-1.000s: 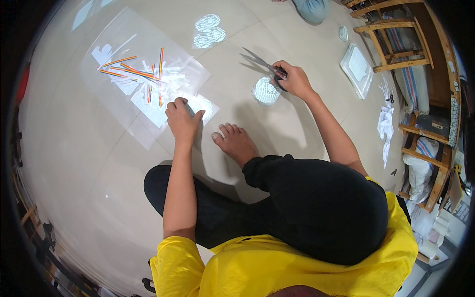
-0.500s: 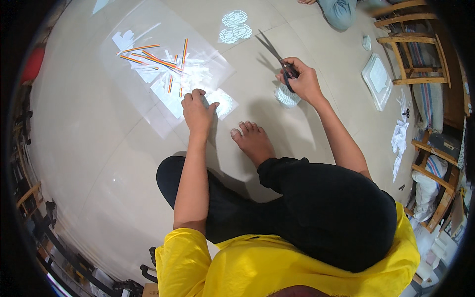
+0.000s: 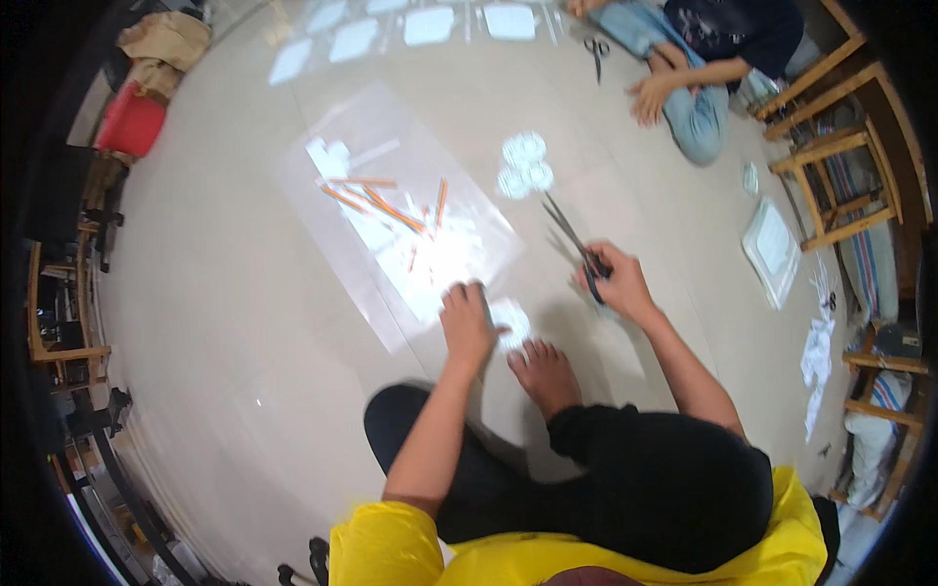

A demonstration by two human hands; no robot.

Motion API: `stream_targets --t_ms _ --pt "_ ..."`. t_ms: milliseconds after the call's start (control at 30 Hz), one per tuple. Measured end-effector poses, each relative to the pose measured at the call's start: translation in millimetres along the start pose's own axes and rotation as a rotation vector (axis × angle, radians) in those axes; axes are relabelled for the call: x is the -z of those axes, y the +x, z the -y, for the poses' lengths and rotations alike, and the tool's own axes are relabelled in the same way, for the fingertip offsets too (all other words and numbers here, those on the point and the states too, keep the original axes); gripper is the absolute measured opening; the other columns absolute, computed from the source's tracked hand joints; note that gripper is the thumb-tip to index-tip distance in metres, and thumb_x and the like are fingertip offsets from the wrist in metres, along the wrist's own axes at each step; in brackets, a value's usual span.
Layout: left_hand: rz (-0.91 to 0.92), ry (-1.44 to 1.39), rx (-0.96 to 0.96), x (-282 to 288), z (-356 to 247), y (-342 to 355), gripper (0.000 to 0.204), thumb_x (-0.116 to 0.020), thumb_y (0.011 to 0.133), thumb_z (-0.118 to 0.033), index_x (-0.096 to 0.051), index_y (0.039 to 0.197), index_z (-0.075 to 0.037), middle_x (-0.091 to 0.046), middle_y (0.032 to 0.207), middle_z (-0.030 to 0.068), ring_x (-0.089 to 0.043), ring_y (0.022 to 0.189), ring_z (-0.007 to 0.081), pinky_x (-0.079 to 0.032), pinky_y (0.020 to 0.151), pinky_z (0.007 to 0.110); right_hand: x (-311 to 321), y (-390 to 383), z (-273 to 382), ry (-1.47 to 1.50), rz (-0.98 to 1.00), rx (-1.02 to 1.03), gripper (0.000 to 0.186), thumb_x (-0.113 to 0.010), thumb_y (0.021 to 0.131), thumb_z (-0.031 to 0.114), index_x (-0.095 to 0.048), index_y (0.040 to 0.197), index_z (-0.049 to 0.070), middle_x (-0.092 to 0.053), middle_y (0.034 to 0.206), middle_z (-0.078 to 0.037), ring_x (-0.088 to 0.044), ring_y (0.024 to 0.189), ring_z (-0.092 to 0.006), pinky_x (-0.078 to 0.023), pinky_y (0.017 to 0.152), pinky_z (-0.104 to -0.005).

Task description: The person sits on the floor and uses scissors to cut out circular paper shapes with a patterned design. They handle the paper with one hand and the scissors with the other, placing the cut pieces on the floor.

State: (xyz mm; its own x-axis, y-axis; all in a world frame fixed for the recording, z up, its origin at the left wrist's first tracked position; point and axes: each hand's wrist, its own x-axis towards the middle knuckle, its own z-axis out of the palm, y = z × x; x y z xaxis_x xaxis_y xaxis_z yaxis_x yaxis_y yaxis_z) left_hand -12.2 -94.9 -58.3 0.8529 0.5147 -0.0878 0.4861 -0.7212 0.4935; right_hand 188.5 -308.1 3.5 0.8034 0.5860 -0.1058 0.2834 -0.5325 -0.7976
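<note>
My right hand (image 3: 619, 281) grips the scissors (image 3: 578, 240), blades toward eleven o'clock.
My curled left hand (image 3: 467, 329) sits at the plastic sheet's (image 3: 364, 290) five o'clock, patterned paper (image 3: 512, 319) at its three; I can't quite tell whether it holds anything.

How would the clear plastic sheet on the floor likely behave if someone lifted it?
The plastic sheet is probably floppy, since it looks thin and see-through. It is likely light for its size, as it lies flat with no visible thickness. Tilted, it might let the orange strips slide, since they lie scattered on top.
</note>
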Motion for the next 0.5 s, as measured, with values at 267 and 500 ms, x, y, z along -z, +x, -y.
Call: stream_targets --t_ms 267,500 --pt "0.084 -0.016 -0.035 4 7 -7 0.071 -0.099 0.063 -0.026 -0.062 0.121 -0.012 -0.059 0.12 0.0138 -0.058 0.115 0.0384 -0.052 0.09 0.051 -11 2 9 0.15 0.019 -0.015 0.044 -0.089 0.083 0.02 -0.07 0.118 0.001 -0.069 0.079 -0.001 -0.061 0.072 -0.0077 -0.053 0.07 -0.0279" --pt "0.115 -0.053 -0.116 6 -7 -13 0.072 -0.099 0.065 -0.021 -0.06 0.125 -0.012 -0.059 0.121 0.0125 -0.058 0.117 0.0363 -0.051 0.09 0.051 -17 -4 3 0.165 0.071 -0.05 0.045 -0.089 0.083 0.018 -0.069 0.12 0.001 -0.072 0.083 -0.002 -0.064 0.074 -0.0079 -0.055 0.072 -0.0274"
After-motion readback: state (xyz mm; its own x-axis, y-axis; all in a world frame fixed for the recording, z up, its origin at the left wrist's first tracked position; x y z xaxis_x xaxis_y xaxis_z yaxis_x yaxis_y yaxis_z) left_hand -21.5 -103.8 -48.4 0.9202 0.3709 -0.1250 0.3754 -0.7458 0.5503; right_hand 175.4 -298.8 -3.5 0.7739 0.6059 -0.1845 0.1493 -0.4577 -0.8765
